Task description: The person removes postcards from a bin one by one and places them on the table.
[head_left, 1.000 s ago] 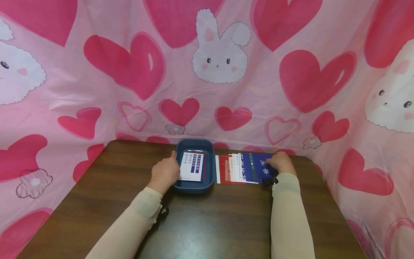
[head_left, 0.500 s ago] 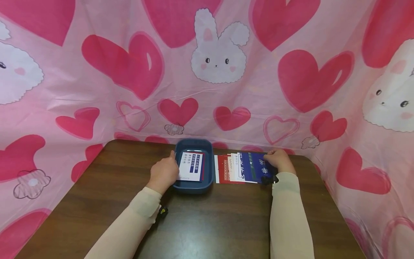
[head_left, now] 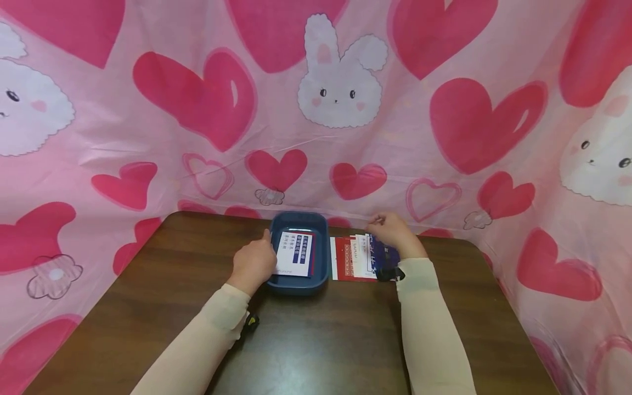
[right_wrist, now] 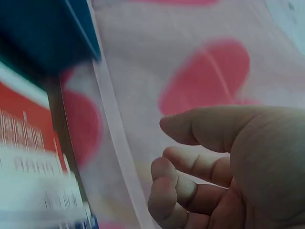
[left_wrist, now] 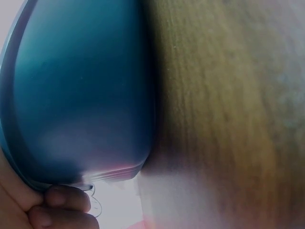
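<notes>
A deep blue tray (head_left: 296, 287) stands on the table with a white card (head_left: 290, 262) printed in blue lying in it, a red edge showing beneath. My left hand (head_left: 253, 262) holds the tray's left rim; in the left wrist view its curled fingers (left_wrist: 66, 198) lie at the edge. To the right of the tray, overlapping cards form a row: a red card (head_left: 340, 263), white ones (head_left: 362, 259) and a dark blue card (head_left: 389, 255). Above the blue end hovers my right hand (head_left: 397, 236), which partly hides it. Nothing shows between its loosely bent fingers in the right wrist view.
The brown wooden table (head_left: 316, 340) extends toward me and to both sides. A pink cloth (head_left: 336, 142) with hearts and rabbits hangs behind the tray and cards, close to the table's back edge.
My right hand has left the blue card's right end and moved left and up over the row. The left hand and tray have stayed in place.
</notes>
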`<state>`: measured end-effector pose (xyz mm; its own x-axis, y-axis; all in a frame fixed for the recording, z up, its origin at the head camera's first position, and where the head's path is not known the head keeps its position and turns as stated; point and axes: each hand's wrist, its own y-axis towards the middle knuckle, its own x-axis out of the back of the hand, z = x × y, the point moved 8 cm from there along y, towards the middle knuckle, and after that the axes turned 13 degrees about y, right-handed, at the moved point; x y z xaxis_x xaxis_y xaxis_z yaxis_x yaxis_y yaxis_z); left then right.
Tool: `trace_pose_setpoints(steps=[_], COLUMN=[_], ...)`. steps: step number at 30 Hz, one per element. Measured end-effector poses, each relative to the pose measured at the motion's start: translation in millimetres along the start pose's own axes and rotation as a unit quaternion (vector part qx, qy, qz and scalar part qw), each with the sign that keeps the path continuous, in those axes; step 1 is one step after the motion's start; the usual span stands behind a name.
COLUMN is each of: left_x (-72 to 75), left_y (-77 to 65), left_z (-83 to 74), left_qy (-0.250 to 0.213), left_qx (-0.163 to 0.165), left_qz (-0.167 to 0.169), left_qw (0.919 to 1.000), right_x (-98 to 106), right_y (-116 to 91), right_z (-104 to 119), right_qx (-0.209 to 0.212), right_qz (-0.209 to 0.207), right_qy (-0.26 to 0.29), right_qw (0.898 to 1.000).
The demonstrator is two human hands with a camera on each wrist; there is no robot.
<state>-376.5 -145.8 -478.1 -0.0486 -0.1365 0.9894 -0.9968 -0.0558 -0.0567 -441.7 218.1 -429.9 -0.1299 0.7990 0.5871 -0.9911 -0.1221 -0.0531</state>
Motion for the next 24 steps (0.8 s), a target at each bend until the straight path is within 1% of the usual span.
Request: trace_pose_setpoints(steps=[5, 9, 11, 14, 18, 21, 24], left_x=[0.4, 0.5, -0.1, 0.6, 2.8, 2.5, 1.3], left_y=[0.9, -0.6, -1.2, -1.4, -1.4, -1.5, -2.1], left_z=[0.7, 0.4, -1.0, -1.9, -1.9, -1.5, -1.1], left_qy=[0.003, 0.003, 0.003, 0.002, 0.001, -0.003, -0.011], left_qx=[0.006, 0.007, 0.006, 0.006, 0.006, 0.004, 0.003], left_qz=[-0.002, -0.001, 0.000, 0.000, -0.001, 0.004, 0.011], left_qw=[1.0000, 1.0000, 1.0000, 1.0000, 1.0000, 1.0000, 0.9999], right_x=[-34.3, -61.0, -73.1, -91.6, -119.8, -140.7, -157.1], right_y=[-1.6, -3.6, -4.1, 0.0, 11.2, 20.0, 24.6], right_z=[37.6, 68.8, 81.6, 97.4, 111.8, 116.2, 115.9], right_qx=[0.030, 0.045, 0.044, 0.035, 0.025, 0.015, -0.009], right_qz=[0.036, 0.048, 0.058, 0.080, 0.113, 0.120, 0.114], right_qy=[0.014, -0.002, -0.013, -0.015, -0.015, -0.053, -0.098], right_qw=[0.999, 0.998, 0.997, 0.996, 0.993, 0.991, 0.989])
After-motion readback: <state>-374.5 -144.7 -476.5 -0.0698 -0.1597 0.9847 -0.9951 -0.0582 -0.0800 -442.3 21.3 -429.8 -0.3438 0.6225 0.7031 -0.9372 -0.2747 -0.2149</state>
